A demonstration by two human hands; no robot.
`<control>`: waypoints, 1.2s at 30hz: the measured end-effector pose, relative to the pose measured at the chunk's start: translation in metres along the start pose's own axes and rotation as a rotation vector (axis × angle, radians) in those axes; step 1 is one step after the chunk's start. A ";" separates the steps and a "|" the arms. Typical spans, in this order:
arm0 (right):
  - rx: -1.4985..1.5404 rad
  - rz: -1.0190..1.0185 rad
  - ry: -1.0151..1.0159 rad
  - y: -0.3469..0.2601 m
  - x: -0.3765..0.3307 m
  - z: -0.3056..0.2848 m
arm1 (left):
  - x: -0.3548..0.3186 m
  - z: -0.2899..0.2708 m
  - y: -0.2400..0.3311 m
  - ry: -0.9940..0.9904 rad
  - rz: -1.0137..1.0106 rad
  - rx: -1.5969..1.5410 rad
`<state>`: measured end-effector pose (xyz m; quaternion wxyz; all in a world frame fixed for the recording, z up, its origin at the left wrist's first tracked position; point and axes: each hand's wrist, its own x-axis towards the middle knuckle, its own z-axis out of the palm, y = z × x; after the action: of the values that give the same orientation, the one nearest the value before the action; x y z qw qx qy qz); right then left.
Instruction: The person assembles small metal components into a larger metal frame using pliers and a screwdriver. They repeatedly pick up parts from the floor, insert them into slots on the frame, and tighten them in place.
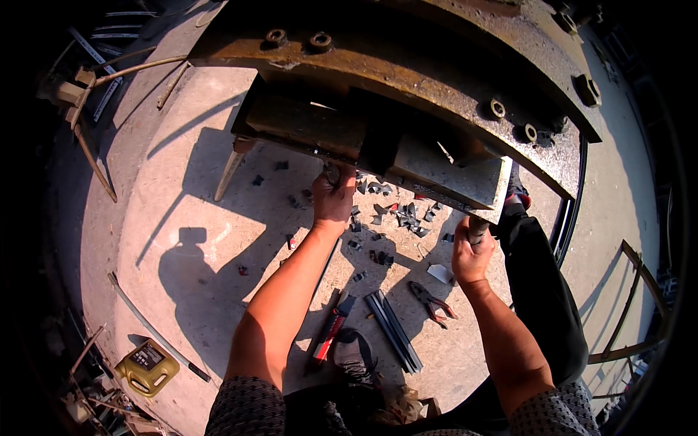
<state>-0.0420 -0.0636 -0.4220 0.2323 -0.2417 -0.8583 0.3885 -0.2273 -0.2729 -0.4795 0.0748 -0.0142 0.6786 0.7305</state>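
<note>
A heavy, rusty metal machine frame with large hex bolts stands in front of me. Under it sits a thick steel block with a bright right end. My right hand is closed round a short grey rod that sticks out below the block's right corner. Further left, my left hand is wrapped round a dark metal piece at the lower edge of the block assembly. The upper ends of both held parts are hidden in shadow or behind the block.
Dark scraps litter the floor below. Pliers with red handles, black strips and a red-and-black tube lie between my arms. An olive jug stands lower left, beside a thin grey hose. Metal frames stand at both sides.
</note>
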 end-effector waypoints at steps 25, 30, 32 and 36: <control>0.014 0.005 -0.007 -0.008 0.002 -0.005 | 0.037 0.006 0.011 0.060 0.370 0.248; 0.033 0.010 -0.002 -0.003 0.000 -0.002 | 0.057 -0.025 0.015 -0.085 0.435 0.634; 0.035 0.003 0.000 -0.004 0.001 -0.001 | 0.064 -0.038 0.006 -0.070 0.522 0.797; 0.010 -0.002 0.003 -0.004 0.000 -0.002 | 0.066 -0.039 0.007 -0.043 0.568 0.746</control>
<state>-0.0420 -0.0647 -0.4175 0.2351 -0.2401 -0.8562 0.3924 -0.2968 -0.3061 -0.4842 -0.1142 0.2151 0.8701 0.4284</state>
